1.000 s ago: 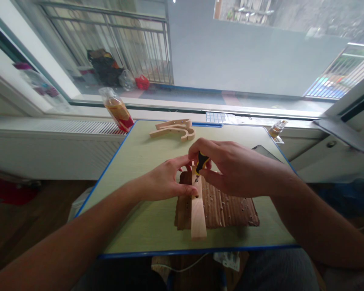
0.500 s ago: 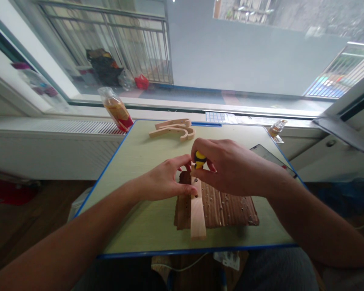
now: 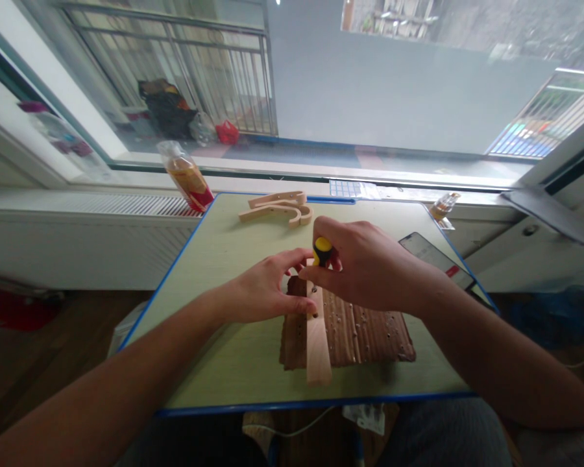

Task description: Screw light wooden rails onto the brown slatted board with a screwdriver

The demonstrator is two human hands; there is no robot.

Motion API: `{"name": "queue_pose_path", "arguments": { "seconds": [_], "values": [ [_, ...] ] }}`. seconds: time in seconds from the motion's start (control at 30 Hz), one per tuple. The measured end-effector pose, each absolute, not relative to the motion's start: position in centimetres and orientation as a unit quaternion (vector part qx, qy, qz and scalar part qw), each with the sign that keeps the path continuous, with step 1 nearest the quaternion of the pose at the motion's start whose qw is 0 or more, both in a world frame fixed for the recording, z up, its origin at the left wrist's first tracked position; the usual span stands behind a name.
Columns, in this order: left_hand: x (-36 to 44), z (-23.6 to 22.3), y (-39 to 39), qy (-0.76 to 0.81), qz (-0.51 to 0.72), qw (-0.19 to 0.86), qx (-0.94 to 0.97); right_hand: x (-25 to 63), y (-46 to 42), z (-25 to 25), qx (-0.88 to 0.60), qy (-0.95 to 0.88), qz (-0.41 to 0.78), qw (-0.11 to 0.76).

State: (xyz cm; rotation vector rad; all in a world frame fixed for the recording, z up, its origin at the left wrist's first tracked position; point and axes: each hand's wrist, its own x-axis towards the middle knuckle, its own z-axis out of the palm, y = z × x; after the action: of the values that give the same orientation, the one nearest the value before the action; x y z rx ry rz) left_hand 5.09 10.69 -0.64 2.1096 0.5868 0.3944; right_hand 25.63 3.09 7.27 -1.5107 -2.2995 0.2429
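A pale wooden piece with drilled holes lies lengthwise over a brown corrugated board on the table. My left hand grips its far part, thumb pressed near a hole, fingertips partly hidden on the far side. Wrapped around a yellow and black screwdriver handle, my right hand is above the wood's far end. The handle is upright; its tip is hidden behind the hand and fingers. Two curved wooden hooks lie together at the table's back.
The pale green table has a blue edge. A phone lies by my right forearm. A drink bottle stands at the back left, and a small clear bottle at the back right. A window fills the background.
My right hand has turned slightly with the screwdriver, and more of the phone shows beside my forearm. My left hand and the wooden piece stay in place.
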Motion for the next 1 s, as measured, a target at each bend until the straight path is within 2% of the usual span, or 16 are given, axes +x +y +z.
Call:
{"name": "queue_pose_path", "arguments": {
  "seconds": [0.2, 0.4, 0.63, 0.8, 1.0],
  "values": [
    [5.0, -0.9, 10.8, 0.251, 0.164, 0.410, 0.861, 26.0, 3.1, 7.1, -0.522, -0.822, 0.079, 0.212],
    [5.0, -0.8, 10.7, 0.245, 0.169, 0.410, 0.862, 26.5, 2.8, 7.8, -0.507, -0.841, 0.076, 0.172],
    [5.0, -1.0, 10.8, 0.234, 0.178, 0.429, 0.854, 26.9, 2.1, 8.5, -0.458, -0.864, 0.137, 0.160],
    [4.9, -1.4, 10.9, 0.212, 0.195, 0.426, 0.858, 26.7, 2.2, 8.5, -0.434, -0.871, 0.123, 0.193],
    [5.0, -1.3, 10.9, 0.218, 0.188, 0.425, 0.858, 26.1, 2.5, 8.0, -0.472, -0.855, 0.081, 0.201]
  ]
}}
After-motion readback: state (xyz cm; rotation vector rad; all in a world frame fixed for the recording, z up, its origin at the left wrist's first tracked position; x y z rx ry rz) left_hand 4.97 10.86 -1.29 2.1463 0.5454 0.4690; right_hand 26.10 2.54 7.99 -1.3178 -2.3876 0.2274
